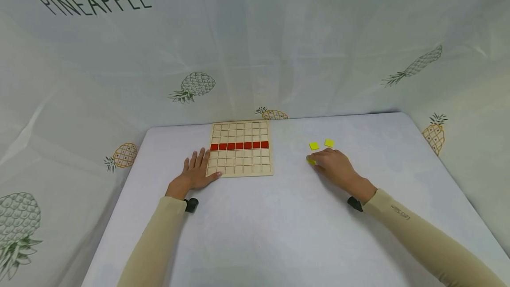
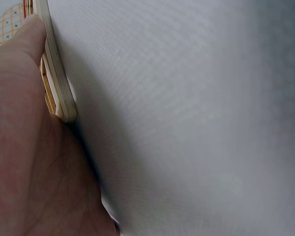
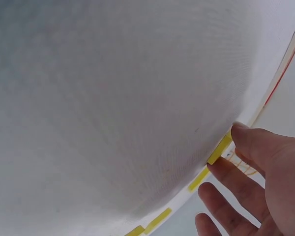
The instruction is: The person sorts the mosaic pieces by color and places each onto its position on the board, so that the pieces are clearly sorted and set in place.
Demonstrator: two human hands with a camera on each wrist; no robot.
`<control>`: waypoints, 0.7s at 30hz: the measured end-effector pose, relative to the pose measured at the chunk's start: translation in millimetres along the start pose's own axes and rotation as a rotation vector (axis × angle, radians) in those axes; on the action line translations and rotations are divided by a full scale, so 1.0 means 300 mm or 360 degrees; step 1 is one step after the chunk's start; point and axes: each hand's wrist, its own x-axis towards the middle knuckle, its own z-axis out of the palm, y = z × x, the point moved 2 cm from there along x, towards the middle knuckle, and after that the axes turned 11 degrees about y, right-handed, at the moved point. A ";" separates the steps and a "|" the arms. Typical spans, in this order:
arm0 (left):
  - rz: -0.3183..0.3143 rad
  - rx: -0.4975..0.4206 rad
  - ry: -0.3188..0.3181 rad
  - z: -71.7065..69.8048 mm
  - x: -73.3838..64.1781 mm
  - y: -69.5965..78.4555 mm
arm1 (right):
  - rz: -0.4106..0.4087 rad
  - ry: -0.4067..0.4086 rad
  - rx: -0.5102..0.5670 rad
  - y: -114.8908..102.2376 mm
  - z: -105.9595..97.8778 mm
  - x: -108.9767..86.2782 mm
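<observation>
A wooden grid board (image 1: 249, 175) lies on the table, with a row of several red square tiles (image 1: 239, 145) across its middle. My left hand (image 1: 195, 175) rests at the board's lower left corner, fingers spread and thumb over the front edge. On the right, my right hand (image 1: 334, 166) pinches a yellow square tile (image 3: 220, 149) between thumb and index finger, low over the tabletop. Two other yellow tiles, a left one (image 1: 314, 145) and a right one (image 1: 329, 143), lie just beyond that hand. The hand partly hides another yellow piece.
The white-covered table (image 1: 247, 225) ends at a far edge just behind the board. A pale curtain (image 1: 255, 48) printed with pineapples hangs behind and around it. Each wrist carries a small black device, as on the left wrist strap (image 1: 191, 205).
</observation>
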 end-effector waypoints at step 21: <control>0.0006 -0.0004 0.0006 -0.006 -0.010 0.012 | -0.0096 0.0060 0.0028 -0.032 0.001 0.010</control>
